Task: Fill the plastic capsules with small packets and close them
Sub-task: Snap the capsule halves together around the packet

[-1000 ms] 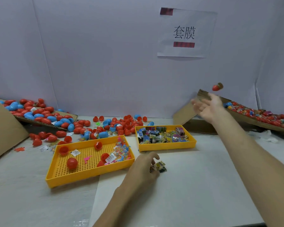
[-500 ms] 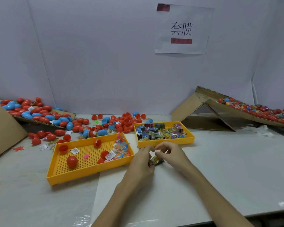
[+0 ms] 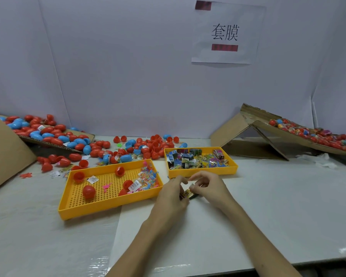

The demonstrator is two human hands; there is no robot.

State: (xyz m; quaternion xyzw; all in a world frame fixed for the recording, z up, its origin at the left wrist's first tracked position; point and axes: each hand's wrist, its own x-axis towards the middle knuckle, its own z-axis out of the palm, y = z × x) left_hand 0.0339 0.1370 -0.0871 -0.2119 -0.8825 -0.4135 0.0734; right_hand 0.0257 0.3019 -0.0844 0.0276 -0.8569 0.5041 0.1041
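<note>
Left hand (image 3: 172,193) and right hand (image 3: 210,188) meet just in front of the packet tray (image 3: 203,173); fingers of both curl in, pinching one small packet (image 3: 187,193) between them; I'd fold it tight so it fits a capsule half; open red halves (image 3: 78,176) sit in the perforated tray (image 3: 108,209) at left, close by; loose capsules (image 3: 148,149) clutter the surface (image 3: 278,196) behind.

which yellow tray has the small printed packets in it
The smaller yellow tray on the right: it is heaped with printed packets. The larger perforated tray on the left holds red capsule pieces and clear toy bags.
</note>
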